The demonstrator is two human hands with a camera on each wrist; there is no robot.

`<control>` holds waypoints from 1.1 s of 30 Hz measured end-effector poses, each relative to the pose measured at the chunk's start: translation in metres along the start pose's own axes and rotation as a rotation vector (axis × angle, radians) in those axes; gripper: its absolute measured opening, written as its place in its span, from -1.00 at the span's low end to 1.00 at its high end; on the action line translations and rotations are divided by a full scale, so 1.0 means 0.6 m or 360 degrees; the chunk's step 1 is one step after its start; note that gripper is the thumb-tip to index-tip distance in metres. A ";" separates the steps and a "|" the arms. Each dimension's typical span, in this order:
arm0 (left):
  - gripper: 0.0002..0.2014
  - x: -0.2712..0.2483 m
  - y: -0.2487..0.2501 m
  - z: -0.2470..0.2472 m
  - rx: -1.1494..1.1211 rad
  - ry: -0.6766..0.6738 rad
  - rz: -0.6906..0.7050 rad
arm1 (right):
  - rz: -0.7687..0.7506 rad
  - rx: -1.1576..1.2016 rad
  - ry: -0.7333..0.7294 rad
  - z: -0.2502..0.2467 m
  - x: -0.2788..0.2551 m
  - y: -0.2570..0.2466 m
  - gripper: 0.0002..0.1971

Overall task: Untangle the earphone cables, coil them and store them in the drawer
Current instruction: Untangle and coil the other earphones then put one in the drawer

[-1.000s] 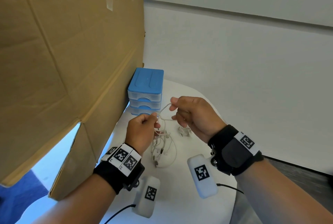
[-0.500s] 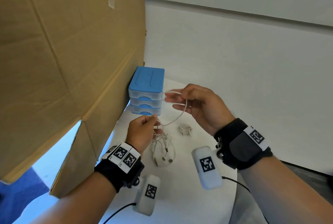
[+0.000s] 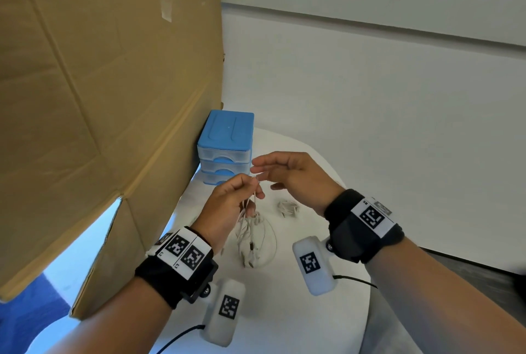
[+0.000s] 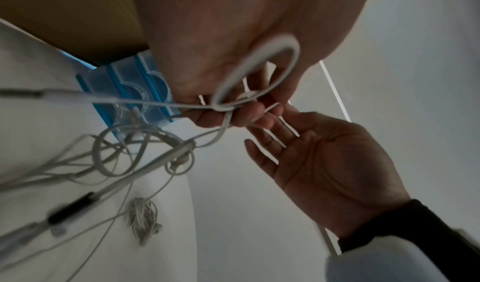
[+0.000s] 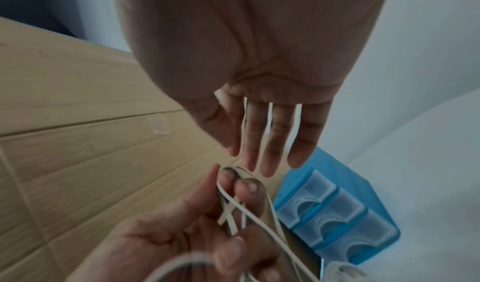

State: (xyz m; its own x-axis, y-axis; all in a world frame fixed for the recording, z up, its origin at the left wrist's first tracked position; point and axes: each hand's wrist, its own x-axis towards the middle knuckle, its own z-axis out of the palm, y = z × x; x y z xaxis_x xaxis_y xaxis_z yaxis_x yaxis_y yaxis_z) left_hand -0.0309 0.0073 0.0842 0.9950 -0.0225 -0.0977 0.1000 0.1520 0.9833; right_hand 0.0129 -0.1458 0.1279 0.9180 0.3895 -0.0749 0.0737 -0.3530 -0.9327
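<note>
A tangle of white earphone cables (image 3: 253, 237) hangs from my left hand (image 3: 233, 200) down onto the white table (image 3: 279, 311). My left hand pinches loops of the cable (image 4: 233, 105) between thumb and fingers. My right hand (image 3: 287, 174) hovers just right of it, fingers straight and spread (image 5: 270, 138), holding nothing. A coiled white earphone bundle (image 3: 288, 208) lies on the table under the right hand, also seen as the bundle (image 4: 144, 218). The small blue drawer unit (image 3: 226, 146) stands behind the hands with its three clear drawers (image 5: 335, 214) closed.
A large cardboard sheet (image 3: 99, 97) leans along the left side, touching the drawer unit. A pale wall (image 3: 370, 97) stands behind the table. The table's curved edge (image 3: 367, 311) runs along the right, near my right forearm.
My right hand let go of the cable loop it was pulling out and opened, coming back close to my left hand. The left hand rose slightly, still pinching the cable.
</note>
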 end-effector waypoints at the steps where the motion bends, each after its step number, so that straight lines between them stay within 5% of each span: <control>1: -0.79 0.000 -0.001 -0.001 -0.0014 0.0005 0.0000 | -0.0042 -0.0035 0.0010 0.000 -0.002 -0.003 -0.78; 5: -0.78 0.001 -0.005 -0.004 -0.0026 -0.0004 -0.0025 | -0.0085 -0.0204 0.0035 0.003 -0.010 -0.010 -0.86; 10: -0.78 0.001 -0.001 -0.003 -0.0052 0.0018 -0.0027 | -0.0164 -0.0335 -0.0040 0.004 -0.008 -0.013 -0.72; 18: -0.75 -0.001 0.001 -0.009 -0.0203 -0.0001 -0.0117 | -0.0369 -0.0563 0.0123 0.011 -0.014 0.004 -0.95; 25: -0.74 0.014 -0.016 -0.013 0.0046 0.0256 -0.0148 | -0.0458 0.0280 0.0321 -0.019 -0.009 -0.044 -0.76; 33: -0.77 0.008 -0.015 -0.010 0.0067 0.0134 -0.0176 | -0.0630 0.0150 0.0610 -0.068 -0.022 -0.125 -0.92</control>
State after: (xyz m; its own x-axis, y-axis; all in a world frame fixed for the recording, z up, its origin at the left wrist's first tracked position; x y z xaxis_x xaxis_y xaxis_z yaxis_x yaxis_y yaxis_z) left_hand -0.0272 0.0119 0.0739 0.9752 0.0466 -0.2164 0.2102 0.1114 0.9713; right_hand 0.0112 -0.1594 0.2133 0.9047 0.1337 0.4046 0.4225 -0.1580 -0.8925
